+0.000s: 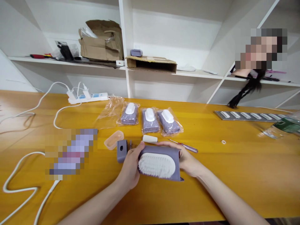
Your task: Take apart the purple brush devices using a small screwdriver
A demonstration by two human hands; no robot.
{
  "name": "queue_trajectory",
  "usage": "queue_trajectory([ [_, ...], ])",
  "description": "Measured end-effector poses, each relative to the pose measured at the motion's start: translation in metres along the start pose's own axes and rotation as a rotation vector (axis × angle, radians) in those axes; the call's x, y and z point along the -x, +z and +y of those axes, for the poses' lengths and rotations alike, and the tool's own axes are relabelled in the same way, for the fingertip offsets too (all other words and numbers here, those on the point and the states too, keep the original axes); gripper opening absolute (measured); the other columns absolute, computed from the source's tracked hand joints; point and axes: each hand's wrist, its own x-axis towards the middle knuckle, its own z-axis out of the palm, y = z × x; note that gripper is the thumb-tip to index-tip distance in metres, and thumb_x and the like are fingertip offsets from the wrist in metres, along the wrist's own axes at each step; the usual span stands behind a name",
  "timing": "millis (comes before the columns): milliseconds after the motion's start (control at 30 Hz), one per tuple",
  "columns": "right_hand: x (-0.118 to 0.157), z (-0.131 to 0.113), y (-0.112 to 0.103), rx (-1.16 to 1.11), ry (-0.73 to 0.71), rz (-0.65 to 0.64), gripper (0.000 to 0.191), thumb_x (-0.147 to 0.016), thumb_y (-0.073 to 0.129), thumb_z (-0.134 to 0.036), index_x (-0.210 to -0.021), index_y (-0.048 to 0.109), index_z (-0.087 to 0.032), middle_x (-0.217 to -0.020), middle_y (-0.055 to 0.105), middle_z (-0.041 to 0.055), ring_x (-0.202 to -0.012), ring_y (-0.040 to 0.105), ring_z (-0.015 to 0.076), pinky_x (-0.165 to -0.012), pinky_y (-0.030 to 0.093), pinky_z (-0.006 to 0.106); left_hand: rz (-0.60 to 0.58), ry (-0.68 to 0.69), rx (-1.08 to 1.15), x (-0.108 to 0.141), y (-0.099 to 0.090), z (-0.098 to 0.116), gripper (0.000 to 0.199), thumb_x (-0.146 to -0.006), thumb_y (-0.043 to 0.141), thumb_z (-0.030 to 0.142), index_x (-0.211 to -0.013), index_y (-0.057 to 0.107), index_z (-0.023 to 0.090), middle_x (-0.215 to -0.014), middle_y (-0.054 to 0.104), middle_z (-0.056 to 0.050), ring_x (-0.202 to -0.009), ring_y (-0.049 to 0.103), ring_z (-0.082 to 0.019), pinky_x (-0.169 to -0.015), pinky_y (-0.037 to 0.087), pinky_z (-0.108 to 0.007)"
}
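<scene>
Hands (130, 167) hold bristled purple block (159, 164)

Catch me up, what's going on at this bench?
Someone's left hand and right hand hold a purple housing, white bristles facing the camera. Just beyond it lie a white piece and a thin tool; a smaller purple part is to the left. Three similar purple units sit farther back in clear plastic.

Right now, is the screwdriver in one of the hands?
No, the screwdriver lies on the table; left hand and right hand hold the purple case.
</scene>
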Motion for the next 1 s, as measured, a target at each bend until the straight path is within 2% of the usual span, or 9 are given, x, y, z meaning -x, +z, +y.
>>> queue_trajectory([
  [167,0.0,0.004,0.0,-0.06,0.053,0.047,0.045,-0.065,0.074,-0.022,-0.109,0.064,-0.023,-0.11,0.067,0.0071,-0.097,0.063,0.0227,-0.088,0.047,0.037,0.002,0.05,0.014,0.002,0.001,0.003,0.035,-0.06,0.073,0.039,-0.059,0.045,0.019,-0.052,0.044,0.008,-0.05,0.043,-0.009,-0.049,0.034,-0.021],
  [467,0.003,-0.002,0.006,0.021,-0.009,0.037,0.048,-0.065,0.075,-0.02,-0.111,0.064,-0.025,-0.114,0.066,0.0067,-0.104,0.061,0.0253,-0.094,0.044,0.041,-0.009,0.05,0.019,0.001,0.0,0.002,0.037,-0.059,0.074,0.04,-0.059,0.044,0.019,-0.049,0.042,0.009,-0.048,0.039,-0.007,-0.046,0.031,-0.02],
  [767,0.006,0.006,0.017,-0.196,0.034,0.133,0.044,-0.063,0.075,-0.017,-0.105,0.067,-0.024,-0.11,0.068,0.0072,-0.098,0.064,0.0223,-0.09,0.046,0.036,-0.025,0.002,0.016,-0.003,-0.002,-0.001,0.038,-0.057,0.074,0.043,-0.057,0.046,0.018,-0.047,0.044,0.007,-0.046,0.042,-0.008,-0.046,0.032,-0.021],
  [1000,0.007,0.01,0.024,-0.25,0.092,0.193,0.041,-0.059,0.077,-0.019,-0.099,0.069,-0.022,-0.106,0.069,0.0065,-0.094,0.065,0.0216,-0.086,0.047,0.034,-0.034,-0.019,0.041,-0.007,-0.008,-0.012,0.039,-0.059,0.074,0.044,-0.055,0.045,0.018,-0.043,0.044,0.008,-0.041,0.04,-0.007,-0.043,0.029,-0.02],
])
